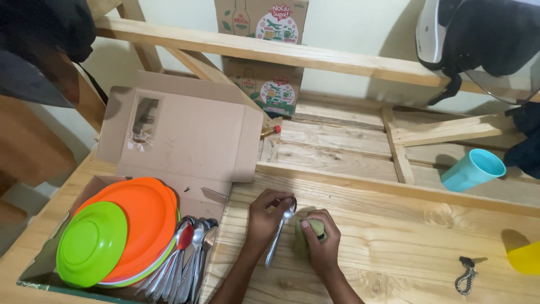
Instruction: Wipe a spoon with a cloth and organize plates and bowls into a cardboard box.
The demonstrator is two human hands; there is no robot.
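Two forearms are seen reaching up from the bottom edge onto a pale wooden table [394, 247]. At the left hand [269, 217] a metal spoon [279, 232] is held near its bowl, the fingers curled closed around the upper end while the handle slants down toward the wrist and rests free of the palm. Just beside it, the right hand [322, 239] is closed on a green sponge [306, 236], which is pressed to the tabletop under the fingers, the thumb laid across its top. Spoon and sponge are almost touching, the spoon lying along the sponge's left side. To the left, an open cardboard box [185, 132] is filled with stacked orange plates [143, 219], a green plate [90, 245] and a bundle of spoons [188, 253] leaning at its right edge. A teal cup [472, 169] is tipped on the slatted shelf behind, and a bunch of keys [467, 273] is laid near the right corner.
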